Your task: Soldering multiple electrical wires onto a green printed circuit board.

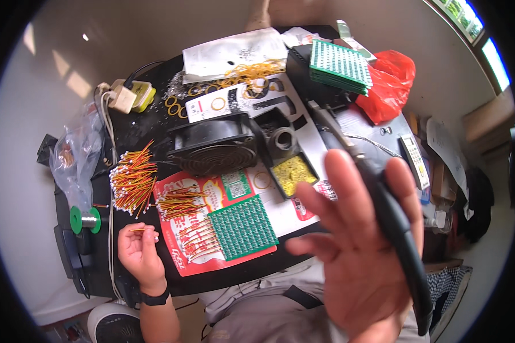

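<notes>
Fingers spread wide, the right hand (360, 251) fills the near foreground, palm toward the camera, with a black soldering iron (383, 200) resting across the thumb side; its long axis runs from the lower right up and left toward the middle of the worktop (149, 128). The hand is largely open, so the iron looks loosely cradled rather than gripped.

Lower left, the left hand (138, 251) is curled, pinching a thin red-and-yellow wire lead (136, 230) between fingertips. It lies just beside the spool of solder (84, 219) with green flanges, and is the nearer hand to the wire bundles.

Right of that hand, a green perforated circuit board (243, 226) lies on a red printed sheet (180, 260), with leads (197, 237) fanned along its left edge. Beyond, two loose bundles of red-and-yellow wires (133, 182) point up and right.

Further back, a small black tray (292, 174) holds yellowish brass cleaning wool, and a black fan (214, 150) stands beside it. Farthest, yellow rubber bands (252, 73) lie scattered, a stack of green boards (339, 66) sits on a black box, and a red plastic bag (389, 86) slumps at the right.
</notes>
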A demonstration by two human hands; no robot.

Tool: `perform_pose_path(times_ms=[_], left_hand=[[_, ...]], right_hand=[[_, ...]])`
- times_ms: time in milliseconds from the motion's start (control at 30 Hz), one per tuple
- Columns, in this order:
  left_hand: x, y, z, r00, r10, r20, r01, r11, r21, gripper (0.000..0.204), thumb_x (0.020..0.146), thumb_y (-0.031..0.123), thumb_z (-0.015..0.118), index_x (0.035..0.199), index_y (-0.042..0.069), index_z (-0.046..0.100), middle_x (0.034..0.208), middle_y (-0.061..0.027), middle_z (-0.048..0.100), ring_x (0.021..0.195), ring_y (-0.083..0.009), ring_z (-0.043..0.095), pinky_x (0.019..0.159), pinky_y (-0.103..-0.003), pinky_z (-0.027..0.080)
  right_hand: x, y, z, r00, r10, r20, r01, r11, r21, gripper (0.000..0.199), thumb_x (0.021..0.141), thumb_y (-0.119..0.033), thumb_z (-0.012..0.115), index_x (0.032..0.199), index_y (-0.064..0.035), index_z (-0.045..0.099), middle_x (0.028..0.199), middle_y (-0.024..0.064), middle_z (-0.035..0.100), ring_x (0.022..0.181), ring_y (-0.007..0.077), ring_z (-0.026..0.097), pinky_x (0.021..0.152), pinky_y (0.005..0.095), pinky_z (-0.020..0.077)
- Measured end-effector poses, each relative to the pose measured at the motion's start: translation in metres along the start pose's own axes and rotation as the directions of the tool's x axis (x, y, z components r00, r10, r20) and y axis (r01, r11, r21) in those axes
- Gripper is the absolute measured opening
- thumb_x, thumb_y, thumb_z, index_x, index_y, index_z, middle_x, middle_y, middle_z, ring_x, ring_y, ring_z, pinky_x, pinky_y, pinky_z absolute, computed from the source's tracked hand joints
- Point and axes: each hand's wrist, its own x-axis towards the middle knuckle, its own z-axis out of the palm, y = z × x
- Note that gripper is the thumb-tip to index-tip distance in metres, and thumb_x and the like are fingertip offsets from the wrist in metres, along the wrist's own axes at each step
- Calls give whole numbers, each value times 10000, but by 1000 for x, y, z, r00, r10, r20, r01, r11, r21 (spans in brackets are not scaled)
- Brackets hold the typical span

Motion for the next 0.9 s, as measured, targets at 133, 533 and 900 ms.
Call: perform_pose_path(times_ms=[133,533,900], left_hand=[[0,-10,5,1000,29,-3,-29,1000,3,138,916,-29,578,1052,-16,556,902,-69,605,749,-102,572,666,-219,462],[3,-12,0,997,76,5,-76,997,-3,140,924,-28,575,1063,-18,561,935,-73,610,764,-101,565,676,-222,456],[1,-6,-4,998,65,-17,-65,997,41,143,920,-25,581,1062,-17,563,919,-76,620,758,-107,576,680,-226,466]], right_hand=[[3,-3,-5,997,72,40,-75,994,73,701,957,-355,555,1464,-37,191,1337,299,482,1197,361,535,883,390,493],[1,-1,-14,992,119,47,-123,990,74,801,897,-315,629,1481,-52,147,1396,285,407,1260,359,463,936,395,453],[3,11,-5,986,149,72,-155,985,78,906,842,-279,696,1497,-66,108,1450,273,339,1317,357,397,986,400,416]])
